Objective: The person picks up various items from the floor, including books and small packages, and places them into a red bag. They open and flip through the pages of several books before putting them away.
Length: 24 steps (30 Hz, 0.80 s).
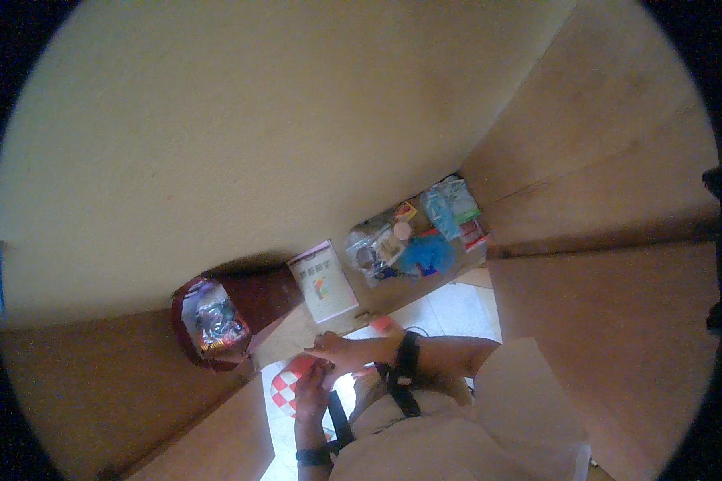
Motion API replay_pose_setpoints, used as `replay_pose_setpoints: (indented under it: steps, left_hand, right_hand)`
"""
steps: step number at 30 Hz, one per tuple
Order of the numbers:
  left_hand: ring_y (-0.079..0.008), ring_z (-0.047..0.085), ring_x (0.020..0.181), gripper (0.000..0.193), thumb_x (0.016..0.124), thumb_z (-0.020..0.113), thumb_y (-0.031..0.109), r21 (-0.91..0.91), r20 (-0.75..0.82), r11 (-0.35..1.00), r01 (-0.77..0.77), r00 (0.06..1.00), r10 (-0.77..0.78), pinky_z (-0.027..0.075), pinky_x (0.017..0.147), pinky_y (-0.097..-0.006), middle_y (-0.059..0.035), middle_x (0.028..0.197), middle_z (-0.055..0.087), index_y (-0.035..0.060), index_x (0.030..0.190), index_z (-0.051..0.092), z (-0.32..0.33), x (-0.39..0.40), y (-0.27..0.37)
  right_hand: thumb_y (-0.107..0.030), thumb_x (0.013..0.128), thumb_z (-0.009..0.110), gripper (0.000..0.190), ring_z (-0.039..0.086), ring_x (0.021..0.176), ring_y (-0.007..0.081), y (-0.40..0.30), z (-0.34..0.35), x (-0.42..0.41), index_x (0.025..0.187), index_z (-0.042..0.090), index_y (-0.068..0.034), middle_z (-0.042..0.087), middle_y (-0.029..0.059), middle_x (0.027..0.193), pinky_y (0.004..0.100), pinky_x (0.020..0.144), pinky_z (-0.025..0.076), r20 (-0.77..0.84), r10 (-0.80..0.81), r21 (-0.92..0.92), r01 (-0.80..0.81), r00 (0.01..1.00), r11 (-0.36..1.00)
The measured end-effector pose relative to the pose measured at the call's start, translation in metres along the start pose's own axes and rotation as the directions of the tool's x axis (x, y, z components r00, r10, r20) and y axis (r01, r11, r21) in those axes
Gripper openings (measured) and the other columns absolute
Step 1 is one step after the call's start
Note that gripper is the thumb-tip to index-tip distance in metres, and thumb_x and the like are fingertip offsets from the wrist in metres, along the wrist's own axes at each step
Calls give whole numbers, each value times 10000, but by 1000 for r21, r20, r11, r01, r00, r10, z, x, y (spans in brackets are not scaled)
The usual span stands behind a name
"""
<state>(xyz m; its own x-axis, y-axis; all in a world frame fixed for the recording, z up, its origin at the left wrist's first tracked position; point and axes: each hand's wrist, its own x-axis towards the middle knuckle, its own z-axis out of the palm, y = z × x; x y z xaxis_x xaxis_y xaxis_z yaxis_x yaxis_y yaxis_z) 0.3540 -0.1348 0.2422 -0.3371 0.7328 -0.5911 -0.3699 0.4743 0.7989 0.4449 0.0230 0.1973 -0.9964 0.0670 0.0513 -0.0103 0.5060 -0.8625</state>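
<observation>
My left hand is raised in front of my body at the lower middle, with a black strap on its wrist. Against it lies my right hand, which reaches in from the right and also wears a black wrist strap. The fingers of both hands meet and overlap, so whether something small is between them cannot be made out. Right behind my left hand shows a red-and-white checked item; whether I touch it is unclear. Just beyond my right hand, a booklet with a printed cover lies on the wooden tabletop.
A dark red container with shiny plastic packets stands to the left. Clear plastic bags, a blue plastic bag and several packets fill the right corner. A pale wall and wooden panels enclose the tabletop. Pale floor tiles show below.
</observation>
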Motion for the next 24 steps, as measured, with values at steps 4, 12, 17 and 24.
replay_pose_setpoints:
  steps: [4,12,17,24]
  left_hand:
    - [-235,612,885,203,845,603,95,811,89,549,-200,971,223,487,783,-318,-129,1044,638,-10,1019,612,-13,-4,7]
    - [-218,619,915,202,874,535,67,620,-69,778,-100,981,180,508,760,-311,-105,1073,642,24,1058,610,-33,-34,-21]
    - [-101,566,769,286,915,564,140,218,-167,963,-161,966,199,500,706,-256,-23,864,573,-47,1129,590,-48,-44,-50]
    - [-98,573,764,297,933,549,140,-447,-273,876,-182,960,61,486,708,-226,-25,883,594,-57,1154,574,-25,-55,-7]
  right_hand:
    - [-304,835,673,307,580,953,337,105,14,-20,1031,653,-68,627,172,968,440,825,446,-479,211,111,-179,852,977]
    - [-97,805,581,190,634,754,298,150,-44,-91,988,600,-51,626,135,818,427,637,498,-573,568,-435,-807,590,399]
    - [-111,826,558,151,630,753,292,163,-26,-89,960,593,-52,621,120,826,440,626,487,-608,621,-218,-856,494,468]
    - [-159,804,574,150,647,803,325,188,3,-124,837,665,-44,660,166,821,494,704,482,-592,253,-636,-637,765,436]
